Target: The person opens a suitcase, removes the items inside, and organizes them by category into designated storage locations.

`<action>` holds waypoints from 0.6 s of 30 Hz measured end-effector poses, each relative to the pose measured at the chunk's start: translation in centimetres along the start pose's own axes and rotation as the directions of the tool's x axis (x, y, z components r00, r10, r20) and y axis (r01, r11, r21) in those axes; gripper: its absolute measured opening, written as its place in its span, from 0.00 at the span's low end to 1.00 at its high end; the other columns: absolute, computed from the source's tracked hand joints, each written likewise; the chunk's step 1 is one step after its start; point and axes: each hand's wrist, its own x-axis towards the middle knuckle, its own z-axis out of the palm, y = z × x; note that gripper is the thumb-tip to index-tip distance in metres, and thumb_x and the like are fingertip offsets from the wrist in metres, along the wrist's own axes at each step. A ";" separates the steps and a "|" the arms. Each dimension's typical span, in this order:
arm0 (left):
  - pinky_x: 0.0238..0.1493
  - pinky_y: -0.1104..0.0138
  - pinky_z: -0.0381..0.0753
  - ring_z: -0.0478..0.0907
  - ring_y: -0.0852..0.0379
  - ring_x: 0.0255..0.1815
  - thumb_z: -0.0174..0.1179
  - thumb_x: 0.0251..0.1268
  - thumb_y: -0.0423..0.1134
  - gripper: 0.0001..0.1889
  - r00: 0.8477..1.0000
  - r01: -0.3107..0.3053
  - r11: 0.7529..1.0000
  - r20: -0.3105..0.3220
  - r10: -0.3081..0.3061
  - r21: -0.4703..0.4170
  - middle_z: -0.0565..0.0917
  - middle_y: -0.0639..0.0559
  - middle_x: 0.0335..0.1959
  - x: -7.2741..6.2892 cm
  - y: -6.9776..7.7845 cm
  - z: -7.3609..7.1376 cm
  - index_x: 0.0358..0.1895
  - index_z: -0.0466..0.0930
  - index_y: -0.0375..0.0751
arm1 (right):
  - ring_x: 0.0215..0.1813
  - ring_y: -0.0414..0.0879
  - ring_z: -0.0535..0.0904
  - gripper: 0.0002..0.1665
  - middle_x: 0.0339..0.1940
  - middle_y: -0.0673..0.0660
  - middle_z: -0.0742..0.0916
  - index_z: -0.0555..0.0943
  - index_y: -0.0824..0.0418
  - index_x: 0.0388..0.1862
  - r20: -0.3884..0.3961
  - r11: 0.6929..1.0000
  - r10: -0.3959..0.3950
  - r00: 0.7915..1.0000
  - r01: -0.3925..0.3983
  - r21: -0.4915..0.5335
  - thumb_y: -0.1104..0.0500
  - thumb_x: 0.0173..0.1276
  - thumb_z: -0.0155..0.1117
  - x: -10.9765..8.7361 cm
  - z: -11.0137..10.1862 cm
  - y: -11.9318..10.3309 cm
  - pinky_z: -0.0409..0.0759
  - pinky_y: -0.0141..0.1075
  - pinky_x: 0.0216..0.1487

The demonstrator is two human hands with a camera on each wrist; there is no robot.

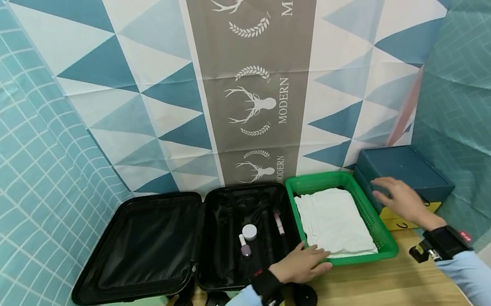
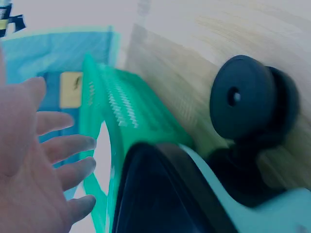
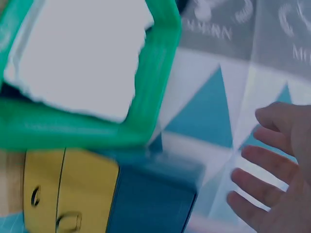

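Folded white cloth (image 1: 337, 221) lies inside a green plastic basket (image 1: 385, 243) in the head view. My left hand (image 1: 301, 264), fingers extended, hovers by the basket's near left corner, close to the open suitcase (image 1: 204, 273). In the left wrist view its spread fingers hold nothing. My right hand (image 1: 401, 200) is raised in front of the blue box (image 1: 404, 168), right of the basket, with fingers apart and nothing in them. A round white jar (image 1: 249, 232), a small bottle with a white cap (image 1: 244, 246) and a pink tube (image 1: 279, 223) lie in the suitcase's right half.
The suitcase's other half (image 1: 152, 249) lies open at the left, its black wheels (image 1: 305, 297) toward the front edge. Yellow drawers (image 1: 398, 219) face forward under the blue box. Patterned fabric (image 1: 259, 70) hangs behind, above the wooden table (image 1: 357, 292).
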 end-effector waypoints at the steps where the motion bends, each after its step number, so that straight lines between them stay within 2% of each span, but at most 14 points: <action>1: 0.75 0.52 0.50 0.57 0.52 0.76 0.31 0.83 0.56 0.29 0.999 0.002 1.000 -0.047 -0.003 -0.026 0.65 0.52 0.75 -1.1 -0.3 -0.1 0.77 0.59 0.47 | 0.69 0.64 0.65 0.28 0.72 0.65 0.69 0.68 0.59 0.73 -0.016 0.999 0.014 1.000 -0.015 -0.033 0.58 0.77 0.58 -0.4 0.9 3.6 0.60 0.56 0.68; 4: 0.72 0.48 0.55 0.59 0.49 0.75 0.32 0.83 0.55 0.30 0.980 0.051 0.996 -0.189 -0.065 -0.075 0.65 0.50 0.74 -4.4 -1.2 0.2 0.78 0.56 0.45 | 0.72 0.63 0.62 0.35 0.77 0.60 0.64 0.61 0.51 0.79 -0.040 0.981 0.073 0.997 -0.079 -0.177 0.48 0.77 0.56 -1.9 4.2 13.4 0.61 0.57 0.65; 5: 0.71 0.47 0.56 0.60 0.48 0.75 0.33 0.83 0.55 0.30 0.969 0.073 0.993 -0.229 -0.092 -0.090 0.65 0.49 0.74 -5.5 -1.4 0.5 0.78 0.55 0.44 | 0.70 0.67 0.62 0.37 0.77 0.62 0.63 0.59 0.53 0.79 -0.025 0.971 0.108 0.994 -0.111 -0.212 0.46 0.77 0.56 -2.4 4.6 15.2 0.61 0.62 0.61; 6: 0.70 0.47 0.59 0.61 0.46 0.74 0.34 0.83 0.54 0.30 0.955 0.098 0.991 -0.272 -0.120 -0.090 0.66 0.48 0.74 -6.5 -1.7 0.8 0.78 0.56 0.43 | 0.70 0.67 0.62 0.40 0.78 0.62 0.62 0.58 0.50 0.80 -0.037 0.961 0.125 0.992 -0.130 -0.244 0.42 0.75 0.58 -2.9 5.6 17.5 0.60 0.63 0.61; 7: 0.69 0.47 0.62 0.63 0.45 0.73 0.36 0.83 0.54 0.30 0.940 0.124 0.988 -0.309 -0.145 -0.089 0.67 0.47 0.73 -7.5 -1.9 1.3 0.78 0.57 0.42 | 0.68 0.69 0.62 0.41 0.77 0.63 0.62 0.58 0.51 0.80 -0.043 0.960 0.137 0.990 -0.143 -0.241 0.41 0.75 0.58 -3.4 6.0 18.8 0.58 0.64 0.62; 9: 0.66 0.46 0.66 0.66 0.44 0.71 0.39 0.82 0.54 0.28 0.908 0.172 0.980 -0.369 -0.196 -0.098 0.71 0.47 0.70 -9.3 -2.2 2.1 0.76 0.62 0.43 | 0.68 0.71 0.61 0.42 0.76 0.65 0.62 0.59 0.53 0.79 -0.065 0.956 0.167 0.984 -0.177 -0.233 0.40 0.73 0.58 -4.2 6.7 20.3 0.52 0.66 0.65; 11: 0.63 0.47 0.69 0.69 0.45 0.68 0.41 0.81 0.54 0.27 0.880 0.207 0.972 -0.414 -0.233 -0.108 0.74 0.47 0.67 -11.0 -2.4 2.9 0.73 0.67 0.44 | 0.68 0.72 0.60 0.41 0.76 0.65 0.63 0.63 0.54 0.78 -0.119 0.958 0.183 0.976 -0.204 -0.201 0.39 0.72 0.60 -4.9 7.3 21.1 0.48 0.66 0.67; 14: 0.59 0.50 0.73 0.75 0.47 0.63 0.45 0.80 0.52 0.22 0.843 0.233 0.962 -0.464 -0.272 -0.142 0.80 0.49 0.60 -13.0 -2.8 3.9 0.67 0.75 0.46 | 0.69 0.68 0.61 0.36 0.74 0.61 0.66 0.68 0.50 0.74 -0.208 0.949 0.214 0.954 -0.254 -0.188 0.39 0.71 0.61 -5.8 8.0 21.5 0.49 0.64 0.68; 16: 0.57 0.55 0.76 0.78 0.50 0.58 0.47 0.80 0.50 0.20 0.831 0.229 0.955 -0.474 -0.292 -0.187 0.83 0.50 0.56 -14.0 -3.1 4.3 0.63 0.79 0.46 | 0.67 0.66 0.61 0.33 0.71 0.60 0.68 0.71 0.48 0.72 -0.250 0.945 0.238 0.938 -0.283 -0.162 0.41 0.72 0.61 -6.3 8.2 21.2 0.52 0.64 0.65; 18: 0.54 0.60 0.78 0.81 0.54 0.54 0.48 0.79 0.49 0.19 0.831 0.207 0.947 -0.468 -0.302 -0.243 0.84 0.50 0.53 -14.7 -3.5 4.8 0.59 0.81 0.44 | 0.66 0.65 0.61 0.31 0.68 0.60 0.68 0.72 0.47 0.71 -0.264 0.938 0.268 0.927 -0.313 -0.149 0.42 0.72 0.61 -6.5 8.1 20.6 0.52 0.63 0.65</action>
